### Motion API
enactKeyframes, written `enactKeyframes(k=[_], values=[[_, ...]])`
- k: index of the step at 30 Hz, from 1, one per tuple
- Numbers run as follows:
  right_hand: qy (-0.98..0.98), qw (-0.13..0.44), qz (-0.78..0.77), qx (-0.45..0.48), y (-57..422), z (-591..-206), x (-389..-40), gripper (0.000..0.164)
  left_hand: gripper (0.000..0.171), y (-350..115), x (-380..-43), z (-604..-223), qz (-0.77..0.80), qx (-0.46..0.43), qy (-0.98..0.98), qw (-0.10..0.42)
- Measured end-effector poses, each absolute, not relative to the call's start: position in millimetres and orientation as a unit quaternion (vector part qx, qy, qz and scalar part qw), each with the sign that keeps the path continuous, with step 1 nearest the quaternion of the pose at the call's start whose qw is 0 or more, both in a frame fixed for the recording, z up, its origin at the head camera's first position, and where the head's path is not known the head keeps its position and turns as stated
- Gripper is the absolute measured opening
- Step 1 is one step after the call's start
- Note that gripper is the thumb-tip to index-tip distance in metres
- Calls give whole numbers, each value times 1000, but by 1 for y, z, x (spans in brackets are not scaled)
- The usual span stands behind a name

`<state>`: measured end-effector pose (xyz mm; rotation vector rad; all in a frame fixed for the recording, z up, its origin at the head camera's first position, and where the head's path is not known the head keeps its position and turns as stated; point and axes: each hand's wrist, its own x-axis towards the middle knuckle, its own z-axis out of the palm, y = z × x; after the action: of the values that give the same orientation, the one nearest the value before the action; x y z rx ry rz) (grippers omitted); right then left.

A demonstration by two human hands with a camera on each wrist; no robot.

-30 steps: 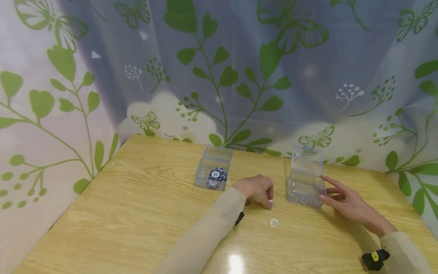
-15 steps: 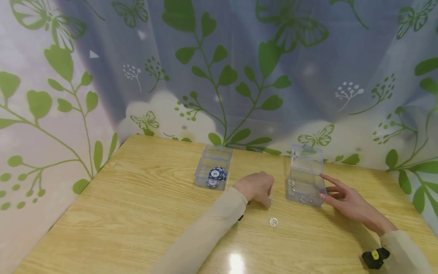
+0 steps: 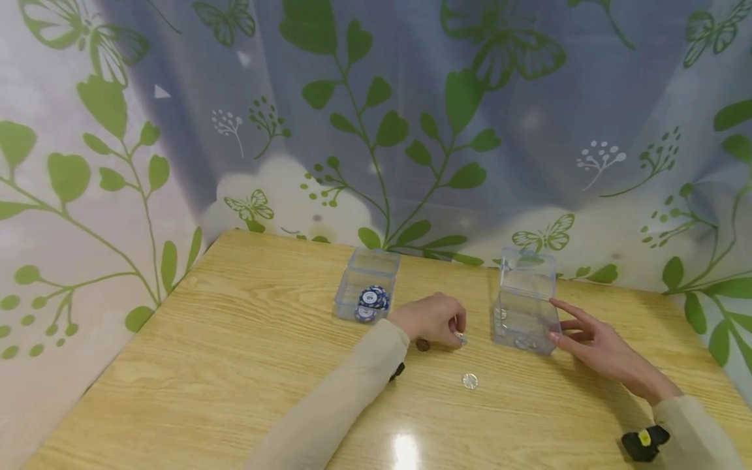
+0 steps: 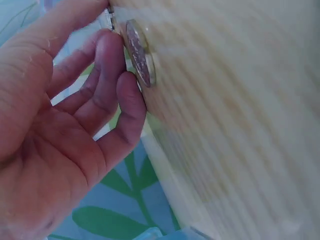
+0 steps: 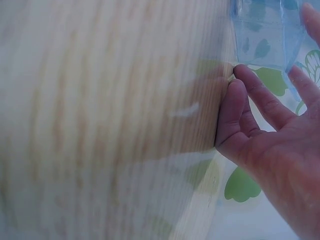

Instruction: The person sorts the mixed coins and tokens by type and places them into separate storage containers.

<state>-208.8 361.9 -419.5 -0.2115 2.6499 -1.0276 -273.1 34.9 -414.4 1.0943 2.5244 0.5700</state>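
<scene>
My left hand (image 3: 429, 318) pinches a silver coin (image 3: 462, 339) between thumb and fingertips, close over the table. Beside that hand lies a brown coin (image 3: 422, 344), seen larger as a coin (image 4: 139, 52) on the wood in the left wrist view. Nearer the front, another silver coin (image 3: 470, 380) lies flat. My right hand (image 3: 600, 352) touches the right side of a clear plastic box (image 3: 525, 320) with thumb and forefinger extended; its other fingers rest by the table. This box has its lid raised and holds several silver coins.
A second clear box (image 3: 346, 307), lid also raised, stands to the left with several blue-and-white poker chips (image 3: 373, 298) inside. The wooden table (image 3: 235, 339) meets a patterned curtain (image 3: 411, 130) at the back and left.
My left hand has drawn slightly back to the left with the silver coin, and the brown coin beside it shows more. My right hand and the boxes stay put.
</scene>
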Motion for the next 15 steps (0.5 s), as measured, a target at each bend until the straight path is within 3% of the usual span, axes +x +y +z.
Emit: enactKeyframes(k=[3, 8, 15], values=[[921, 145, -354, -72, 362, -420, -208, 71, 16, 32, -273, -413, 204, 389, 882, 169], [920, 146, -355, -72, 362, -420, -208, 71, 9, 33, -273, -412, 196, 392, 885, 160], [920, 142, -357, -74, 362, -420, -208, 70, 5, 36, -270, -408, 218, 341, 891, 203]])
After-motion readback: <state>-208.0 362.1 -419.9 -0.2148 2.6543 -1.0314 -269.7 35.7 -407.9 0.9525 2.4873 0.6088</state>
